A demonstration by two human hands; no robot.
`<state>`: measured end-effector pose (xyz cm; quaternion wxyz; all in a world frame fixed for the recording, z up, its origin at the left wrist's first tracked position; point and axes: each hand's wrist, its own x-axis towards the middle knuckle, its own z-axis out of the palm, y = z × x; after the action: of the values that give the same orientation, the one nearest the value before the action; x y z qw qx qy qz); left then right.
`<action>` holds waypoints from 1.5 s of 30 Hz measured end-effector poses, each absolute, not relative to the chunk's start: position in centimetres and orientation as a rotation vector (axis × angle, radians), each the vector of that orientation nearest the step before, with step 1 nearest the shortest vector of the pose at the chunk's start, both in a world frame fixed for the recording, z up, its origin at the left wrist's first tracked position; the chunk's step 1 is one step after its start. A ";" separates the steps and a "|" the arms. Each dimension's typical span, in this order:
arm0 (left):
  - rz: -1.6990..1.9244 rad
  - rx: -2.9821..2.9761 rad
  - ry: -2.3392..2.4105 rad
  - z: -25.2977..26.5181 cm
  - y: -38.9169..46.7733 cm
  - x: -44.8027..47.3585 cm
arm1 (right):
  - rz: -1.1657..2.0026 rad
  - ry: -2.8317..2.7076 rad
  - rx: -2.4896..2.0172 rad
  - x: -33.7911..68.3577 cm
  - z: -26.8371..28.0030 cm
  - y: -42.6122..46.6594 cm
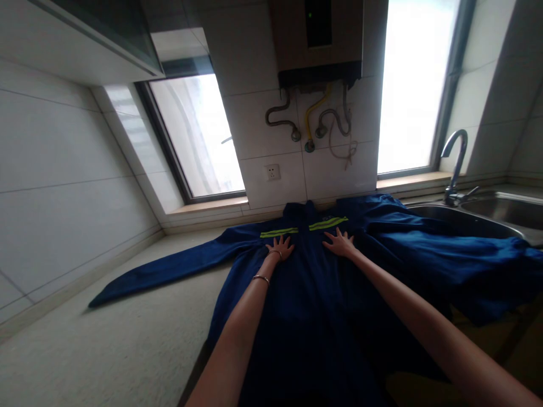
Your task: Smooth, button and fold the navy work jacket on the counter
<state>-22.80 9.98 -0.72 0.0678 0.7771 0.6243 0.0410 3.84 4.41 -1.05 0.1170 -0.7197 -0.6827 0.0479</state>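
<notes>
A dark blue work jacket (314, 294) with yellow-green stripes across the chest lies spread over the counter, collar toward the wall. My left hand (280, 247) rests flat on its left chest side, fingers spread, just below the stripe. On the other side of the front, my right hand (340, 244) lies with fingers apart below the right stripe. One sleeve stretches out straight to the left along the counter. The right sleeve area is bunched and reaches over the sink's edge. The jacket's lower part falls into shadow toward me.
The pale countertop (127, 345) extends to the left. At the right stand a steel sink (509, 212) and a curved faucet (458, 164). A water heater (320, 39) with hoses hangs on the tiled wall, above a socket (272, 172). A cabinet (85, 39) overhangs the upper left.
</notes>
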 end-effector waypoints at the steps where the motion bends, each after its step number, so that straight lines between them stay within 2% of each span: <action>1: 0.122 2.342 1.884 -0.5 10.0 -22.7 | 0.142 -1.995 -2.111 3.9 -1.0 4.7; 5: 0.073 2.381 1.963 0.9 8.8 -22.1 | 0.138 -1.980 -2.117 4.0 -0.9 5.4; 9: 0.174 2.575 2.187 2.9 5.0 -20.2 | 0.132 -1.923 -2.076 4.0 -1.1 5.6; 13: 0.340 2.951 1.948 5.0 -2.4 -16.7 | 0.104 -1.733 -1.961 4.4 -1.1 5.7; 17: 0.371 3.026 1.774 6.2 -12.5 -14.4 | 0.146 -1.373 -1.814 5.9 -0.7 5.4; 22: 0.105 3.354 0.589 5.5 -20.1 -14.6 | 0.267 -1.352 -1.791 7.0 0.3 4.6; 24: 0.029 3.381 0.429 5.5 -20.5 -14.7 | 0.317 -1.408 -1.749 6.8 1.4 4.1; 28: 0.084 3.358 0.616 7.0 -19.3 -14.8 | 0.357 -1.551 -1.595 6.5 4.7 -0.1; 31: 0.124 3.303 0.806 9.3 -18.0 -15.5 | 0.371 -1.725 -1.346 6.1 6.2 -8.2; 33: 0.136 3.262 0.959 11.0 -17.0 -16.4 | 0.411 -1.811 -1.331 5.7 5.7 -15.0; 37: 0.119 3.166 1.215 13.2 -15.6 -18.6 | 0.657 -1.974 -1.548 4.3 1.0 -25.6; 40: 0.038 3.083 1.283 14.1 -15.2 -19.7 | 0.682 -2.009 -1.701 2.9 -3.8 -28.9; 45: -0.020 3.037 1.340 15.3 -15.9 -20.8 | 0.518 -2.011 -1.378 0.6 -8.7 -29.7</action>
<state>-20.80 -15.95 15.26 -0.0891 0.9113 0.4020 -0.0060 0.61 -29.67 -8.66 0.3188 -0.5241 -0.7647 0.1971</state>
